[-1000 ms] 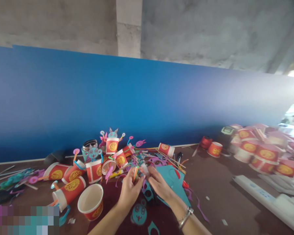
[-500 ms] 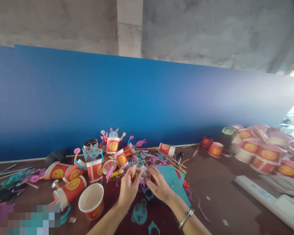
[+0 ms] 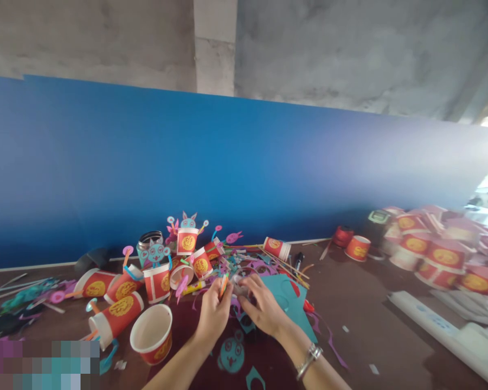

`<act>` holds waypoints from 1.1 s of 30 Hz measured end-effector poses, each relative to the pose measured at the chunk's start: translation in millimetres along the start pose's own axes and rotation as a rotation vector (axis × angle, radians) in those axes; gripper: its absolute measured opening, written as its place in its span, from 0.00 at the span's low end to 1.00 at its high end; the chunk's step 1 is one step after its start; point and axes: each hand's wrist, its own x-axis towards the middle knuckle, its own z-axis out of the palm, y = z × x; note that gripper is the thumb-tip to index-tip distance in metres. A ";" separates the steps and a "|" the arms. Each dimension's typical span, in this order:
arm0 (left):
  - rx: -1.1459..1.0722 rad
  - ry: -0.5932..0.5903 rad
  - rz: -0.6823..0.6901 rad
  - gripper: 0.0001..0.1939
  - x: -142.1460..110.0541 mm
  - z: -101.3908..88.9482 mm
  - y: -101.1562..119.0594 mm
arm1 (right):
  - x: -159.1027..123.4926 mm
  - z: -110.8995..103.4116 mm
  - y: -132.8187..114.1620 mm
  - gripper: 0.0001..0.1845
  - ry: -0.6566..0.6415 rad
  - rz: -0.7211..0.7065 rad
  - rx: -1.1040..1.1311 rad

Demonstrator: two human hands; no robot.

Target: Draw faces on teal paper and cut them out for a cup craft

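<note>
My left hand (image 3: 214, 307) is closed in a pinch around a thin orange-and-green strip (image 3: 224, 284) that stands up from the fingers. Beside it, my right hand (image 3: 264, 307) has bent fingers resting on a clear, shiny piece that looks like a roll of tape (image 3: 239, 283). Just below the hands lies a blue paper animal face (image 3: 231, 353) on a dark sheet (image 3: 201, 374). A blue paper sheet (image 3: 284, 292) sits partly under my right hand. To the left stands a white-and-red paper cup (image 3: 151, 331), open end up.
Red cups with paper faces and arms (image 3: 157, 281) crowd the left. Paper scraps (image 3: 264, 265) and thin sticks lie behind the hands. Stacked red cups (image 3: 443, 254) stand at the right, near a long white power strip (image 3: 439, 325). A blue panel (image 3: 244, 162) borders the table.
The orange-and-green strip in my left hand has tilted slightly and shows a little higher. My right hand has barely moved.
</note>
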 end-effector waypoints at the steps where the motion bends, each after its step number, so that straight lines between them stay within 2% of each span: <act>1: -0.028 0.009 -0.013 0.13 0.9 0.0 0.2 | -0.1 0.1 -1.1 0.12 0.054 -0.018 -0.007; 3: -0.073 0.024 -0.027 0.13 2.8 0.0 0.1 | -0.5 0.1 -3.8 0.14 0.162 -0.056 -0.026; 5: -0.104 0.026 -0.030 0.14 4.2 0.4 -0.9 | -1.1 -0.1 -6.7 0.13 0.195 -0.079 -0.045; 12: -0.187 -0.020 -0.077 0.14 3.5 2.8 -4.6 | -1.7 1.5 -9.1 0.19 0.070 -0.031 -0.134; 19: -0.170 -0.040 -0.070 0.15 -0.1 2.0 6.5 | 1.5 -1.2 -2.0 0.15 0.126 0.084 -0.221; 24: -0.177 -0.037 -0.104 0.16 3.1 0.3 11.0 | 1.9 -1.3 -0.2 0.06 0.122 0.086 -0.099; 28: -0.276 -0.044 -0.164 0.17 -0.1 1.9 9.9 | 2.9 0.5 1.4 0.07 0.216 0.165 -0.003; 33: -0.501 -0.089 -0.346 0.19 -3.9 5.1 7.8 | 6.3 -3.6 0.8 0.12 0.309 0.252 0.237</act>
